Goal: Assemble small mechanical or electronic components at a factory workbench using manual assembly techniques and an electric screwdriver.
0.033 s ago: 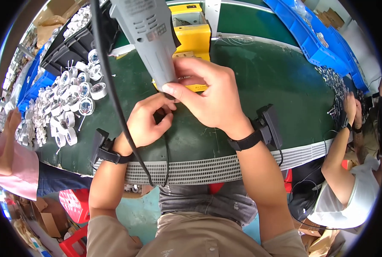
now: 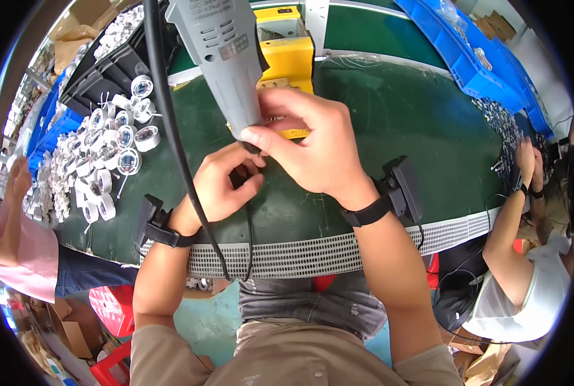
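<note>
Head view: grey plastic power tool (image 2: 230, 77) sits nose-down, boxy yellow metal machine (image 2: 295, 58) just beyond it. Right hand (image 2: 319, 138) is curled partway round the tool's nose, thumb against it. Left hand (image 2: 219, 186) is loosely bent just below; can't tell what's in it. Looks like lining-up to me, so next needs steady fingers.

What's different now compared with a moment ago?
Very little: the upper stretch of the thick black cable has shifted slightly to the right. Nothing was visibly taken hold of or let go. Your right hand stays at the grey tool's tip, your left hand stays curled below it, and the white round parts lie as before.
</note>
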`<state>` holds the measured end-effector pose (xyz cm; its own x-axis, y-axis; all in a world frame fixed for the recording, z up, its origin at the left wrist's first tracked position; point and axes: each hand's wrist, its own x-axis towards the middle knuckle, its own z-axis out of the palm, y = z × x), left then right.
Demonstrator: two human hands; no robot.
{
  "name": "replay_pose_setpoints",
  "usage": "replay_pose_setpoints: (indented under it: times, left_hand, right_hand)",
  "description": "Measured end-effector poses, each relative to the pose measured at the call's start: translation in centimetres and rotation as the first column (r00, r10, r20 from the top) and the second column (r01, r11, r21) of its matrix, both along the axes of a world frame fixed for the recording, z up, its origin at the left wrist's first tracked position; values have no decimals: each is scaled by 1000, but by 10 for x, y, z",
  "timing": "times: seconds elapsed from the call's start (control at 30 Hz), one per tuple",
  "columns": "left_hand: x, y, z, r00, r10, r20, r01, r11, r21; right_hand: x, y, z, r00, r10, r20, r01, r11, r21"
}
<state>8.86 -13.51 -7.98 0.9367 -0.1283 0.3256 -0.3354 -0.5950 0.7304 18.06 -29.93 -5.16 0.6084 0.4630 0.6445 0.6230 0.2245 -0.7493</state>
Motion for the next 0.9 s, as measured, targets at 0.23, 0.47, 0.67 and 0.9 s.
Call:
replay_pose_setpoints:
  times: [0.23, 0.47, 0.67, 0.9]
  left_hand:
    - [0, 5, -11, 999, -10, 39, 11, 1000, -14]
    - [2, -1, -8, 994, -25, 104, 15, 995, 94]
    - [2, 4, -6, 1000, 18, 18, -17, 999, -29]
    - [-1, -8, -12, 998, -68, 13, 68, 994, -87]
  right_hand:
    - [-9, 1, 3, 999, -1, 50, -1, 999, 51]
    - [-1, -2, 1, 999, 2, 32, -3, 1000, 30]
    - [-2, -3, 5, 992, 100, -80, -103, 994, -42]
    - [-8, -4, 1, 948, 225, -225, -222, 974, 40]
